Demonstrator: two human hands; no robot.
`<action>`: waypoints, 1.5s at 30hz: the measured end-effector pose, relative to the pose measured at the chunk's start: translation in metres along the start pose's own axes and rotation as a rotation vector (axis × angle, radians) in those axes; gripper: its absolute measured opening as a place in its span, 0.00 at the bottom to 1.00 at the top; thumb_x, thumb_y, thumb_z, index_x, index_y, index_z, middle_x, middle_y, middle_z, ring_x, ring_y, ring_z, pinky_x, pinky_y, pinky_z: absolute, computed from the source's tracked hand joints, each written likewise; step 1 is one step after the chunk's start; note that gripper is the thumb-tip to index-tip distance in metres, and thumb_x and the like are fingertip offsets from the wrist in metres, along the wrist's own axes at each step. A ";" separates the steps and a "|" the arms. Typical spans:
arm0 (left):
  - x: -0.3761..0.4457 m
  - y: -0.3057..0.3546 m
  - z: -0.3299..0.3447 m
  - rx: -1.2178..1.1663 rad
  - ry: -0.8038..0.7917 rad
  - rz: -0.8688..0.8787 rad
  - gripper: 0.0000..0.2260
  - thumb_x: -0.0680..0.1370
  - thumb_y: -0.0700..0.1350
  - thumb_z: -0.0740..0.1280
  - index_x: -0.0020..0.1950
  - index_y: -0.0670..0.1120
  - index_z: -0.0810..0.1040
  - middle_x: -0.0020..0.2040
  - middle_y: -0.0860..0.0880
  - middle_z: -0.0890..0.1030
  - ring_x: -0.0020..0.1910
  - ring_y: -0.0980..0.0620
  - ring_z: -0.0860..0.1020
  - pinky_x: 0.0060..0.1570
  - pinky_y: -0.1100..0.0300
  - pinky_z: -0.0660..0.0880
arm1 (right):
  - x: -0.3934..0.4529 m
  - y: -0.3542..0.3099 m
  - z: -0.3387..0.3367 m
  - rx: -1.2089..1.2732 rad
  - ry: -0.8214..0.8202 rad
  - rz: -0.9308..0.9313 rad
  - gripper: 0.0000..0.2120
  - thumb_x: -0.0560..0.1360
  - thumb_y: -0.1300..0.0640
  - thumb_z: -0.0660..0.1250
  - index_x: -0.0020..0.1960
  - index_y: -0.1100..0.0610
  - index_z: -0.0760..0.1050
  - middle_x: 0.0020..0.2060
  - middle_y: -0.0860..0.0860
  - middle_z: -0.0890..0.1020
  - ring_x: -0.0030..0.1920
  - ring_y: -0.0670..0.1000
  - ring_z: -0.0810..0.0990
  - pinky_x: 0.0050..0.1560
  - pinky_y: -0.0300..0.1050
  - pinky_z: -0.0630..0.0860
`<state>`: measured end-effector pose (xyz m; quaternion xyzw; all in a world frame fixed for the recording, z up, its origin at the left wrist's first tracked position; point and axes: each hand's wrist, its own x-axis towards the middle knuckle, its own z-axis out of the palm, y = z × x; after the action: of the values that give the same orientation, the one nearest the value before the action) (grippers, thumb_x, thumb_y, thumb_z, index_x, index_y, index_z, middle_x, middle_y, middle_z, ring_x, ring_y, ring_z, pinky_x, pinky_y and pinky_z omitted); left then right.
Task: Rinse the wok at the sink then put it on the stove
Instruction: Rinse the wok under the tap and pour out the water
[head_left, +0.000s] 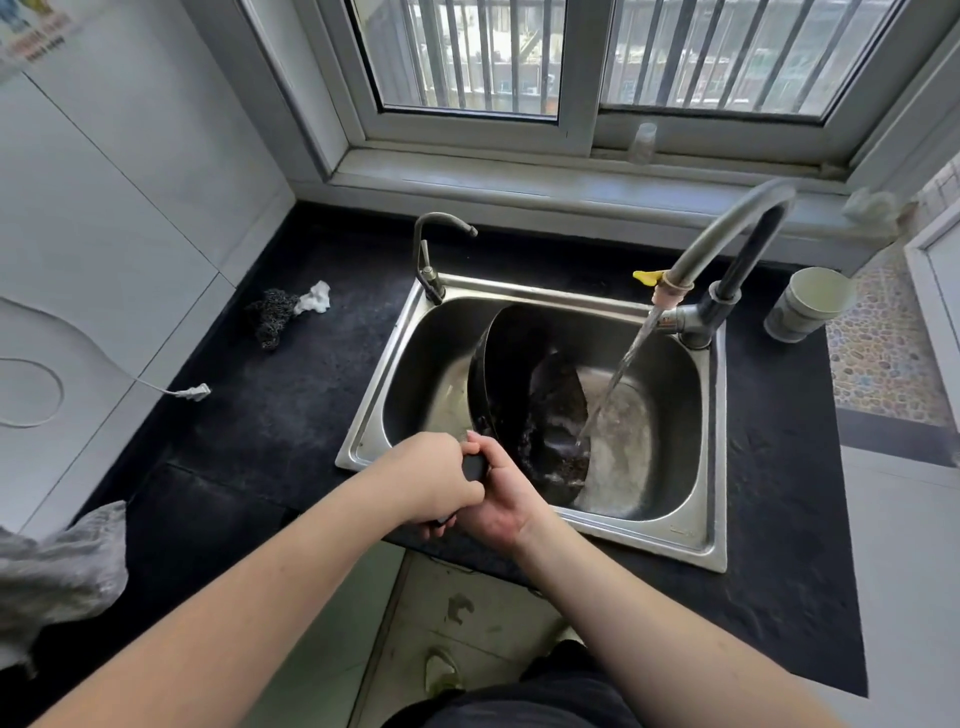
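A black wok (524, 400) stands tilted steeply on its side inside the steel sink (711, 540), its open face turned to the right. Water from the tall grey faucet (727, 239) runs into its lower inside. My left hand (431, 480) and my right hand (501, 499) are both wrapped around the wok's black handle (474, 467) at the sink's front left edge. The stove is not in view.
A thin second tap (434, 260) stands at the sink's back left corner. On the black counter lie a dark scourer with a white rag (285, 312), a white plug (195, 391) and a grey bag (62, 566). A pale cup (808, 304) stands right of the faucet.
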<state>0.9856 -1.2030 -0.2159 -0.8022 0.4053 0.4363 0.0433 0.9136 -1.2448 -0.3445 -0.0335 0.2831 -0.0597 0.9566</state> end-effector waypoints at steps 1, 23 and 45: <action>0.000 0.001 -0.002 0.031 0.003 0.008 0.12 0.77 0.44 0.60 0.53 0.38 0.77 0.33 0.43 0.81 0.28 0.46 0.80 0.30 0.60 0.78 | -0.001 0.000 0.003 0.017 -0.025 -0.002 0.09 0.72 0.47 0.65 0.42 0.52 0.70 0.40 0.52 0.75 0.37 0.55 0.78 0.37 0.48 0.71; -0.038 0.047 -0.122 0.614 0.187 0.070 0.14 0.76 0.47 0.63 0.42 0.40 0.84 0.25 0.48 0.79 0.24 0.51 0.79 0.31 0.64 0.76 | 0.002 -0.036 0.102 0.142 -0.240 -0.130 0.24 0.69 0.47 0.69 0.58 0.63 0.73 0.50 0.58 0.78 0.57 0.56 0.72 0.50 0.49 0.76; -0.014 0.036 -0.079 0.548 0.645 0.560 0.09 0.72 0.47 0.71 0.52 0.51 0.78 0.43 0.52 0.81 0.46 0.49 0.78 0.42 0.58 0.69 | -0.027 -0.042 0.066 0.181 -0.156 -0.191 0.24 0.77 0.50 0.53 0.35 0.62 0.80 0.27 0.49 0.72 0.34 0.47 0.66 0.42 0.42 0.67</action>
<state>1.0088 -1.2518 -0.1468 -0.7158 0.6972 0.0390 0.0060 0.9232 -1.2813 -0.2710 0.0216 0.1969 -0.1729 0.9648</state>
